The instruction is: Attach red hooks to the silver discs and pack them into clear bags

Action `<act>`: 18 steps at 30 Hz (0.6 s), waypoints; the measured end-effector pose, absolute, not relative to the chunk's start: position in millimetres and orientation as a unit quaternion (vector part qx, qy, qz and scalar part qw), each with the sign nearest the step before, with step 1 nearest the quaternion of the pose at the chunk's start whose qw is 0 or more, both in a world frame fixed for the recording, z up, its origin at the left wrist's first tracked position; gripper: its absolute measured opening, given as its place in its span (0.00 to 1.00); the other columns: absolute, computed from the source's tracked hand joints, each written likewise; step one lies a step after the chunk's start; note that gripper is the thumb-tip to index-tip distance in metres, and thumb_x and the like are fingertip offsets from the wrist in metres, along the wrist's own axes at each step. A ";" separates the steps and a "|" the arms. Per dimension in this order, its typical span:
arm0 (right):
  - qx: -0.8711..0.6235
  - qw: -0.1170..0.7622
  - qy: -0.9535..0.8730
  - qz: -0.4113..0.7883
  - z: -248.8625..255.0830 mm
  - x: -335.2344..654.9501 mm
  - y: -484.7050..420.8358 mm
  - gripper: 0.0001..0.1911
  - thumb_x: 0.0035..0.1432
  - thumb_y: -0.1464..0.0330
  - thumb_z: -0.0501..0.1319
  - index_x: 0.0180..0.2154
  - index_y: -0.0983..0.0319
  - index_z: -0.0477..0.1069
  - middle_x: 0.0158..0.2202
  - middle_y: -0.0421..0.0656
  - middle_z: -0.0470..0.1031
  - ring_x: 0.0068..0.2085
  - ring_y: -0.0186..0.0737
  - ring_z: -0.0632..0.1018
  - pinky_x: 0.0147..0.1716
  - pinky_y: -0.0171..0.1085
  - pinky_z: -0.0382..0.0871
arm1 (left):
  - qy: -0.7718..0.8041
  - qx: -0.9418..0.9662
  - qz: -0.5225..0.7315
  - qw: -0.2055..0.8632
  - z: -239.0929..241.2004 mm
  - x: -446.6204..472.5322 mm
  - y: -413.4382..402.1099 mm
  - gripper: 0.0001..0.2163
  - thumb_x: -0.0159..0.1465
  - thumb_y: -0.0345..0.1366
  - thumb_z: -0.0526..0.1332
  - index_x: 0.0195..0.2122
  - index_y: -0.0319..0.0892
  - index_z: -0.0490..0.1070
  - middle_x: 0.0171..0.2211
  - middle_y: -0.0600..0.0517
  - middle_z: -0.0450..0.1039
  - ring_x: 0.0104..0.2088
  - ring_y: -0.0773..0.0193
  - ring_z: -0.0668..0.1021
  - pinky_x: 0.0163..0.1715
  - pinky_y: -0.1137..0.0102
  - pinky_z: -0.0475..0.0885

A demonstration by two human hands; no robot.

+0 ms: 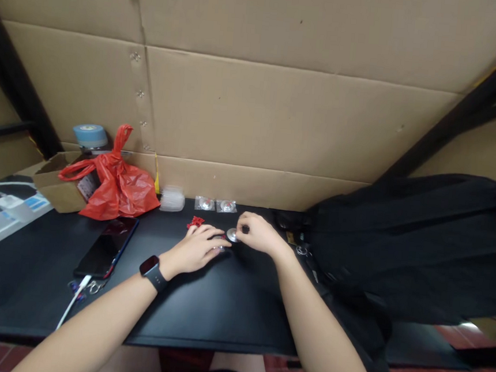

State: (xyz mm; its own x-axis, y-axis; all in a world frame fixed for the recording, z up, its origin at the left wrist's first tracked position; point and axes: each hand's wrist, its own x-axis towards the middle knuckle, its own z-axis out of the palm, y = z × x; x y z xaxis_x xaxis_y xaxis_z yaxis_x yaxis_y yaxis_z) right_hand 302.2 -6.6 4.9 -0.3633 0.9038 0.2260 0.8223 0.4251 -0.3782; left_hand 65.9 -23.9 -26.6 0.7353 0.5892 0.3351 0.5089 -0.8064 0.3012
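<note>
Over the middle of the black desk, my right hand (256, 232) is closed in a pinch at the edge of a small round silver disc (231, 235). My left hand (201, 247), with a dark watch (152, 269) on its wrist, lies just left of the disc. Its fingers curve around a small, shiny item with a bit of red, mostly hidden beneath the fingertips. Right behind the left hand is a little heap of red pieces (195, 222). Two round silver items in clear wrappers, a left packet (205, 204) and a right packet (226, 206), lie farther back.
A stack of clear plastic pieces (172, 199) stands near the cardboard wall (254, 117). To the left are a red plastic bag (122, 183), an open cardboard box (63, 184), a phone (107, 248) and a power strip (5, 223). Black cloth (416, 247) covers the right side.
</note>
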 end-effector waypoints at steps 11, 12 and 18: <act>-0.416 0.255 -0.851 0.193 18.2 299.1 -14.8 0.06 0.55 0.74 0.60 0.27 0.62 0.74 0.35 0.43 0.72 0.35 0.37 0.73 0.38 0.36 0.67 | 0.282 0.932 0.207 0.099 -18.8 73.4 -33.3 0.19 0.69 0.39 0.56 0.60 0.60 0.66 0.66 0.50 0.60 0.65 0.49 0.60 0.59 0.48 0.60; -0.409 0.267 -0.851 0.194 18.8 298.3 -15.2 0.06 0.55 0.74 0.60 0.27 0.62 0.74 0.35 0.42 0.71 0.35 0.37 0.73 0.38 0.36 0.67 | 0.280 0.933 0.206 0.097 -19.1 73.3 -33.6 0.19 0.69 0.39 0.56 0.61 0.60 0.65 0.65 0.50 0.61 0.65 0.49 0.61 0.59 0.48 0.60; -0.425 0.282 -0.841 0.181 19.0 303.3 -13.8 0.07 0.53 0.74 0.60 0.25 0.62 0.73 0.34 0.42 0.70 0.34 0.36 0.73 0.37 0.35 0.66 | 0.290 0.926 0.225 0.088 -24.8 71.4 -31.2 0.20 0.68 0.38 0.58 0.61 0.61 0.65 0.68 0.51 0.56 0.65 0.49 0.61 0.59 0.48 0.61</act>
State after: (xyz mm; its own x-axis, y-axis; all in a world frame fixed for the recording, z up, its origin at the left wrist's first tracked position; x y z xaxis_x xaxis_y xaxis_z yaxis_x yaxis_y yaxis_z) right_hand 303.3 -13.8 19.0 -0.4789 0.8174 0.3202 0.6125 0.5724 -0.5451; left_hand 71.4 -31.2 -24.8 0.7312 0.5764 0.3648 0.4969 -0.8165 0.2940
